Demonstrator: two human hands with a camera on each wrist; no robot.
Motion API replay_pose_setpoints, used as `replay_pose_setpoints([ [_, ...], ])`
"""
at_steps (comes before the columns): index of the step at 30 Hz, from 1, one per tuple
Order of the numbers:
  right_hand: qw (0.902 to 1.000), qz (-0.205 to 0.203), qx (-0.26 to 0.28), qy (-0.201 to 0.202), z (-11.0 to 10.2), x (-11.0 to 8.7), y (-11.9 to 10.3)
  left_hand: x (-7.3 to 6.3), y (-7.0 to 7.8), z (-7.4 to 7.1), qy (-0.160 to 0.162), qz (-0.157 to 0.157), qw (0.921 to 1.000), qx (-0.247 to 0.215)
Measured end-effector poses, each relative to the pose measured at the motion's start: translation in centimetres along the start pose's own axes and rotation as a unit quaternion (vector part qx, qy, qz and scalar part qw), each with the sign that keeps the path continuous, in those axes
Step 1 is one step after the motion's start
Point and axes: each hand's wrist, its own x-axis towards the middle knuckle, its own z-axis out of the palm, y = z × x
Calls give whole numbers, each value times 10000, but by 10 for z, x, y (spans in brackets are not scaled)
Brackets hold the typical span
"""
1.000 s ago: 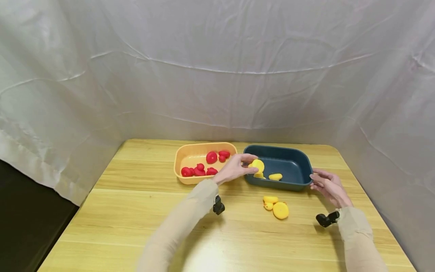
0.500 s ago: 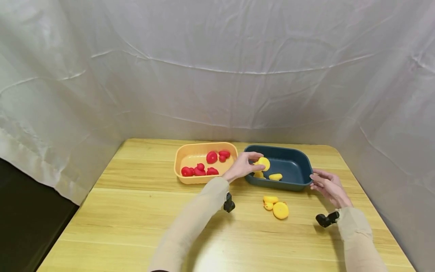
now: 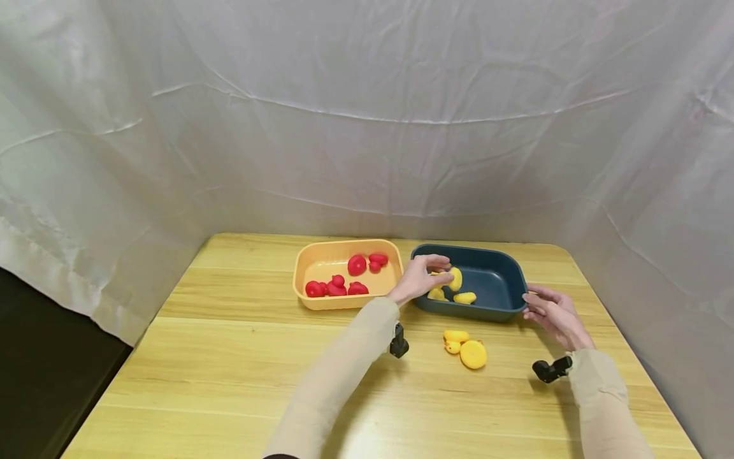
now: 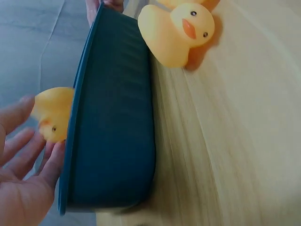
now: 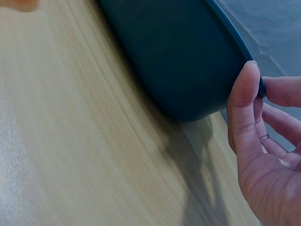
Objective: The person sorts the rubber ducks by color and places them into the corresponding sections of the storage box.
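Note:
My left hand (image 3: 421, 278) holds a yellow rubber duck (image 3: 456, 278) between thumb and fingers, over the left part of a dark blue tray (image 3: 487, 313). Seen from the left wrist, that duck (image 4: 54, 110) tilts head-down behind the tray's rim, with fingertips close around it. Inside the tray lie more yellow ducks (image 3: 464, 298), partly hidden by the near wall. At the tray's right end my right hand (image 3: 556, 315) pinches the rim, thumb outside and fingers on the inner side, as the right wrist view shows with the tray (image 5: 178, 56).
Left of the blue tray stands an orange tray (image 3: 321, 303) with several red rubber ducks (image 3: 357, 265). In front of the blue tray, two yellow ducks (image 3: 473, 354) lie on the wooden table (image 3: 229, 376). A pale curtain (image 3: 367, 159) hangs behind and at the sides.
My left hand has moved a little to the right, farther over the blue tray, with the duck, which has turned so its round base shows narrower. The right hand has stayed in place.

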Motion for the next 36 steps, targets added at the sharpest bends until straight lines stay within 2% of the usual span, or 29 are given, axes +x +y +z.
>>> replay_pose_setpoints([
  [4,10000,28,-16,10,0,0,0,0,3,4,230,17,9997,15],
  [7,10000,41,-30,21,0,0,0,-1,4,6,206,-29,9998,14],
  [15,10000,59,-3,26,-1,1,0,-8,1,4,-155,3,9997,-170],
  [18,10000,70,-14,31,-1,1,0,-12,1,3,-269,114,9993,-246],
  [22,9999,94,-36,54,0,0,-1,-20,2,1,-431,325,9982,-265],
  [27,9999,129,-40,92,0,-1,-2,-32,1,0,-696,409,9964,-269],
  [31,9998,159,-15,108,1,-1,-2,-42,-2,1,-888,548,9945,16],
  [36,9998,148,-32,115,0,-1,-2,-55,-2,4,-1073,876,9897,356],
])
